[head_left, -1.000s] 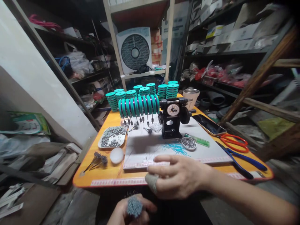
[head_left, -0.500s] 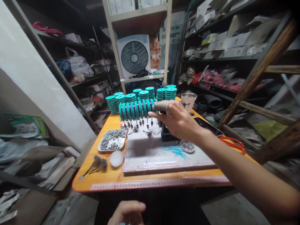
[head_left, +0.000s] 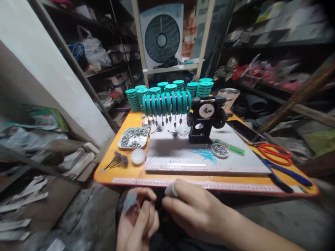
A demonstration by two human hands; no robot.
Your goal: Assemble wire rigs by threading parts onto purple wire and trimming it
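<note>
My left hand (head_left: 140, 219) is low in front of the table edge, its fingers curled together, a grey-blue patch at one finger. Close to its right, my right hand (head_left: 195, 207) is closed in a pinch, with a grey wrap on a finger. What either hand holds is too small or hidden to name. Beyond them stands a black hand-cranked winder with a dial (head_left: 201, 120). A row of teal spools (head_left: 166, 103) extends leftward from it, with small dark weights (head_left: 169, 120) hanging below.
Stacked teal spools (head_left: 133, 99) stand behind. On the table are a tray of small metal pieces (head_left: 134, 136), a white round dish (head_left: 138, 157), teal strips (head_left: 204, 154), a bowl of metal bits (head_left: 220, 150), a phone (head_left: 246, 131), orange-handled scissors (head_left: 274, 153) and blue-handled pliers (head_left: 290, 172).
My right hand has come down from the spool row to beside my left hand, its fingers now pinched. The left hand shows higher in view. The view has tilted down and shifted left.
</note>
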